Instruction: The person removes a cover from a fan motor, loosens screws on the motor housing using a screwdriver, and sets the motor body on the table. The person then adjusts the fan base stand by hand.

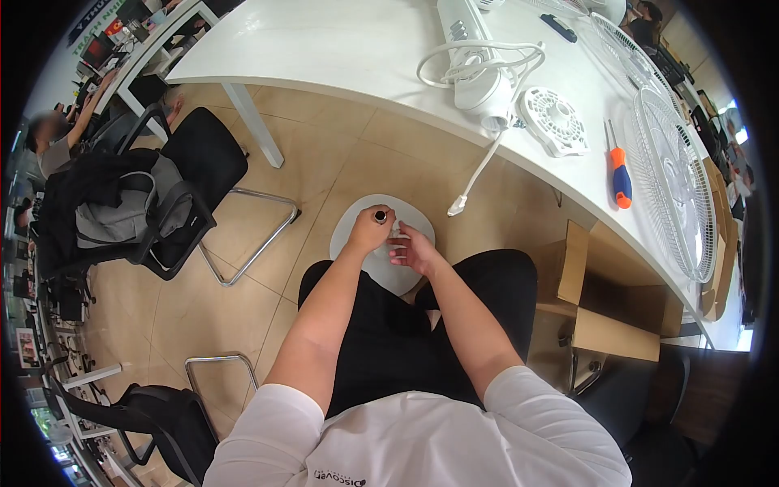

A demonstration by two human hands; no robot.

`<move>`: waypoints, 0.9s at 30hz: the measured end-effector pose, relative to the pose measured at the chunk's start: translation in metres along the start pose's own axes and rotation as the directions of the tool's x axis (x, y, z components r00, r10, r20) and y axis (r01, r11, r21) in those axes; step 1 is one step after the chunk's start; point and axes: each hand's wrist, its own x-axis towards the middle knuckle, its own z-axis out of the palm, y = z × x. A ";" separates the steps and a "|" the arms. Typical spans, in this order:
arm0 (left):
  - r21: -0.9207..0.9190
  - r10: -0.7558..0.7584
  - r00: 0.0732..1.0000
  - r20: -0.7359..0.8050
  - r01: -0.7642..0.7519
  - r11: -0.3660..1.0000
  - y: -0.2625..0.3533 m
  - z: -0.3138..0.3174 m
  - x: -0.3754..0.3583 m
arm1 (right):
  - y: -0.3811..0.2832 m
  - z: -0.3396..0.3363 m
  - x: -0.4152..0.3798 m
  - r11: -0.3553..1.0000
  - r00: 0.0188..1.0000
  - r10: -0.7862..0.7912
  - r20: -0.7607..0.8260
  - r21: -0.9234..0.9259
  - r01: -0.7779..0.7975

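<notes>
A white rounded base [355, 219] lies low over the floor in front of my knees. Above it, my left hand [372, 230] is closed around a tube with a dark round opening [380, 217]. Just to its right, my right hand [414, 250] is held with its fingers apart and slightly curled, close to the tube and over the base. Whether the right fingertips touch anything is too small to tell.
On the white table [324, 45] are a white fan body [479, 81] with a cable, a round vented cover [554, 120], a screwdriver [621, 178] and fan grilles [673, 183]. An open cardboard box [617, 333] stands right; a chair with bags [134, 203] stands left.
</notes>
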 end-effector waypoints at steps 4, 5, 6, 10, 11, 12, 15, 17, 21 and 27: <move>0.022 -0.067 0.998 0.011 0.067 0.998 0.007 -0.002 -0.001 | 0.009 -0.003 0.017 0.995 0.993 0.082 0.090 0.042 -0.086; 0.023 -0.066 0.998 0.011 0.066 0.998 0.007 -0.002 -0.001 | 0.012 -0.005 0.018 0.995 0.993 0.081 0.090 0.042 -0.085; 0.023 -0.068 0.998 0.014 0.068 0.997 0.006 -0.002 -0.001 | 0.012 -0.001 0.015 1.000 1.000 -0.008 0.018 -0.011 0.008; 0.032 -0.030 1.000 0.006 0.030 0.999 0.004 -0.001 -0.001 | 0.019 0.000 0.012 0.790 0.908 -0.419 -0.008 -0.496 0.361; 0.031 -0.028 1.000 0.007 0.028 0.999 0.004 0.000 -0.001 | 0.023 -0.001 0.015 0.789 0.907 -0.422 -0.008 -0.497 0.362; 0.032 -0.039 0.999 0.007 0.039 0.999 0.005 0.000 -0.001 | 0.024 0.000 0.014 0.743 0.878 -0.479 0.010 -0.528 0.412; 0.022 -0.050 0.999 0.010 0.050 0.999 0.007 -0.002 -0.001 | 0.022 0.014 0.003 0.824 0.888 -0.454 -0.065 -0.408 0.392; 0.005 -0.048 0.999 0.016 0.047 0.999 0.006 -0.001 -0.001 | 0.011 0.018 -0.009 0.918 0.923 -0.355 -0.146 -0.241 0.315; 0.032 -0.020 1.000 0.000 0.019 0.999 0.002 0.001 0.000 | 0.005 -0.008 0.011 0.987 0.986 0.147 0.073 0.049 -0.151; 0.022 -0.052 0.999 0.013 0.052 0.998 0.007 -0.001 -0.002 | 0.014 -0.003 0.011 0.968 0.986 -0.163 0.038 -0.185 0.167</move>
